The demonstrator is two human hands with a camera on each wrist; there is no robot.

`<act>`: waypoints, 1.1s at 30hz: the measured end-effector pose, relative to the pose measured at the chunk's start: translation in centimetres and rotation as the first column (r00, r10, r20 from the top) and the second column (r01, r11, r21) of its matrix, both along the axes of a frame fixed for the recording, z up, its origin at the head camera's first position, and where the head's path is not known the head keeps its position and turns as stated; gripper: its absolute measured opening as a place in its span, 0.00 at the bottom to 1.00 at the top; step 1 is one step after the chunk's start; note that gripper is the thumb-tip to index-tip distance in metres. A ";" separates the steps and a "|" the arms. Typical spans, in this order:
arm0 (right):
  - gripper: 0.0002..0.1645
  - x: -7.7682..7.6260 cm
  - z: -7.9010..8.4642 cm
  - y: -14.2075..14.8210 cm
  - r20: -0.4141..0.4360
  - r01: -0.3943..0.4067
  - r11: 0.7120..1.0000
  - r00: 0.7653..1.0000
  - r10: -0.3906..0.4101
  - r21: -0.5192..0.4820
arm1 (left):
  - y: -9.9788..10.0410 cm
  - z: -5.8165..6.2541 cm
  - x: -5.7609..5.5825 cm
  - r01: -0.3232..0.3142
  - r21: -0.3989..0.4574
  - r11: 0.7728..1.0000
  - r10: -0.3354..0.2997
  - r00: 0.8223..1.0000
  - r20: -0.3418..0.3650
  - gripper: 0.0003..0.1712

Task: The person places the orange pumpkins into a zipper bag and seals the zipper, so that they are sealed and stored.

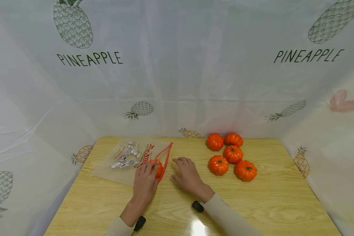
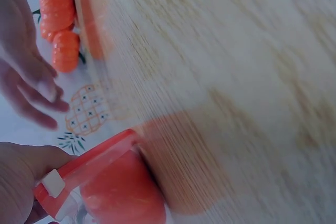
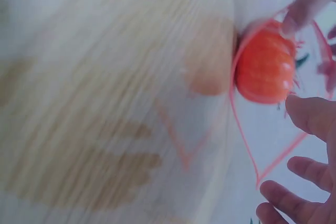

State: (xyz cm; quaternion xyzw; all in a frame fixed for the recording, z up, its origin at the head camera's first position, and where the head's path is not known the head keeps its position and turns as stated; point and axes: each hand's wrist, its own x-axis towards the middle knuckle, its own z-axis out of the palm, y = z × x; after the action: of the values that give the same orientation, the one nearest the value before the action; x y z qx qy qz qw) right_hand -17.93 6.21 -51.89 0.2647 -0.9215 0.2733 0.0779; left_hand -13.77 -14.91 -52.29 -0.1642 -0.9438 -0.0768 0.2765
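Note:
A clear zip bag (image 1: pixel 106 168) with a red-edged mouth and printed cartoon figures lies flat at the left of the table. Just inside its mouth sits a small orange pumpkin (image 1: pixel 159 170). My left hand (image 1: pixel 145 185) pinches the bag's edge near a white slider (image 2: pixel 53 183), its fingers reaching over the pumpkin. To the right of the mouth, my right hand (image 1: pixel 190 177) hovers with fingers spread and nothing in them. In the right wrist view the red rim (image 3: pixel 244 140) gapes around the pumpkin, with the right fingertips close to it.
Several more shiny orange pumpkins (image 1: pixel 218 164) with green stems are grouped at the right of the wooden table (image 1: pixel 277 196). A pale sheet (image 1: pixel 188 75) printed with pineapples hangs at the back and both sides.

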 end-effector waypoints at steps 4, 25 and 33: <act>0.36 0.6 0.2 1.9 -0.033 0.018 0.998 0.999 -0.020 -0.063 | -0.2 -0.2 -0.1 0.007 0.007 1.000 -0.007 1.000 -0.023 0.37; 0.37 4.4 1.4 10.9 -0.169 0.142 0.987 0.974 -0.153 -0.071 | 0.1 -0.1 -0.1 0.020 0.077 0.997 -0.019 1.000 -0.008 0.35; 0.39 5.0 2.2 14.5 -0.282 0.176 0.974 0.936 -0.209 -0.140 | 0.2 -0.1 -0.2 0.009 0.065 0.998 -0.008 1.000 -0.007 0.34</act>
State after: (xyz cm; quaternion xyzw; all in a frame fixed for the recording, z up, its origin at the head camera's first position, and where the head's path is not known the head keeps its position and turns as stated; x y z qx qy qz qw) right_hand -12.97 20.68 -49.72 0.2062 -0.9041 0.2732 0.2559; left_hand -13.96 -14.72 -52.37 -0.1594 -0.9391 -0.1080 0.2848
